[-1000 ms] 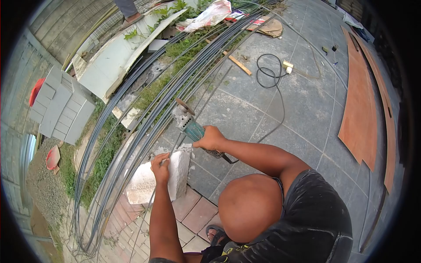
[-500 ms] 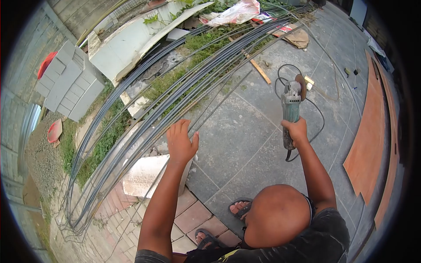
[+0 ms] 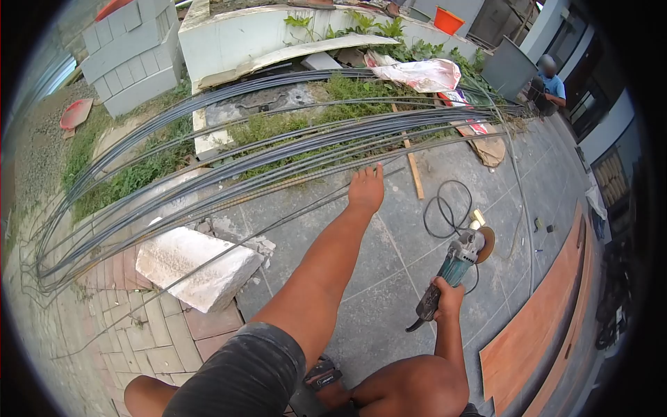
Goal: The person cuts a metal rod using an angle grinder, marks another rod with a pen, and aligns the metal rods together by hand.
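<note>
A loose steel rod [image 3: 208,264] is running over the white block [image 3: 198,272], its near part trailing off to the block's lower left and its far part passing up and to the right, behind my left hand [image 3: 366,190]. That hand is hovering palm-down to the upper right of the block; my fingertips are lying close to the rods, but I cannot tell whether they are closing on one. To the right of the block, well apart from it, my right hand [image 3: 448,300] is wrapping tightly round an angle grinder [image 3: 453,270]. Its disc [image 3: 486,245] is facing away from the block and touching no rod, so I am judging that nothing is being cut just now. Over the block the rod is showing as one unbroken run, and I am seeing no short cut-off piece beside it; whether its far end is already trimmed, I cannot tell. Just beyond the block, a long bundle of rods [image 3: 292,149] is curving past, bent round at the left. Farther right of the block, brown boards [image 3: 531,313] are lying on the paving.
</note>
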`<state>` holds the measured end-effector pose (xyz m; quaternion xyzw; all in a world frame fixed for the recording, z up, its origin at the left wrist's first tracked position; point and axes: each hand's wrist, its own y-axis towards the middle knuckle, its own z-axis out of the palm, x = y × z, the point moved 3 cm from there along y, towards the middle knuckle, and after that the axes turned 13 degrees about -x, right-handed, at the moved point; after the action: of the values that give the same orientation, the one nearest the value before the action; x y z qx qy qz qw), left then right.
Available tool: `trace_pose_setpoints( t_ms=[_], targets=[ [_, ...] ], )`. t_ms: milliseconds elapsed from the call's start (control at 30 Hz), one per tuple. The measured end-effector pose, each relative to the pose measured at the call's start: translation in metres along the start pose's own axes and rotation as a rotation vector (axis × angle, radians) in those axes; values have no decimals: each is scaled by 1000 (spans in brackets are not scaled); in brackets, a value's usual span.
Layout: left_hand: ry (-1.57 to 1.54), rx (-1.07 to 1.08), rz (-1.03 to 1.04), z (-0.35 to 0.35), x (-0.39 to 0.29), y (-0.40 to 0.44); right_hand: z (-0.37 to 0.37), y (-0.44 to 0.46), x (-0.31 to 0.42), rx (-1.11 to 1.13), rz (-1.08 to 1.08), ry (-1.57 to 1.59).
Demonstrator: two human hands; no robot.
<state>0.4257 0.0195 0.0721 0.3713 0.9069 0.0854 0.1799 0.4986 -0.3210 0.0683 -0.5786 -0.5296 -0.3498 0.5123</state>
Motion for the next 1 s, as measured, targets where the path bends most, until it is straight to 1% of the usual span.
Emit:
trace_pose_setpoints(
  t_ms=[133, 200, 233, 300, 333, 400, 433, 500, 533, 600, 633, 700, 733, 767, 833, 867, 933, 1000],
  targets=[
    [23, -68, -3, -1, -17, -7, 1, -5, 10, 25, 5, 54],
    [-45, -36, 92, 2, -22, -13, -4, -13, 18, 50, 41, 53],
    [-42, -35, 78, 4, -18, -13, -4, -11, 17, 63, 41, 47],
    [-128, -69, 175, 4, -17, -18, -10, -10, 14, 62, 16, 88],
    [-126, -65, 167, 2, -14, -22, -13, -12, 17, 70, 24, 82],
    [-90, 25, 308, 1, -13, -32, -16, -12, 17, 67, 27, 88],
    [-91, 27, 301, -1, -9, -39, -18, -10, 17, 63, 24, 94],
    [-64, 128, 425, 2, -5, -58, -21, -10, 17, 63, 29, 97],
    [-59, 131, 419, 3, -1, -65, -22, -8, 18, 48, 5, 85],
    [-104, 165, 566, 5, 2, -85, -24, -6, 18, 36, -15, 82],
    [-98, 169, 560, 7, 3, -94, -24, -6, 18, 43, -10, 83],
    [-171, 194, 660, 2, 1, -109, -23, -8, 21, 43, -20, 90],
    [-207, 262, 613, -1, -1, -112, -22, -11, 25, 40, -25, 76],
    [-207, 264, 610, -5, -4, -113, -22, -13, 26, 43, -23, 74],
    [-334, 196, 466, -19, -6, -105, -21, -15, 29, 46, -26, 98],
    [-337, 196, 461, -25, -9, -100, -21, -17, 31, 49, -26, 94],
    [-511, -105, 247, -48, -8, -79, -24, -21, 37, 72, -58, 88],
    [-591, -275, 180, -74, -8, -61, -24, -24, 42, 82, -70, 104]
  ],
)
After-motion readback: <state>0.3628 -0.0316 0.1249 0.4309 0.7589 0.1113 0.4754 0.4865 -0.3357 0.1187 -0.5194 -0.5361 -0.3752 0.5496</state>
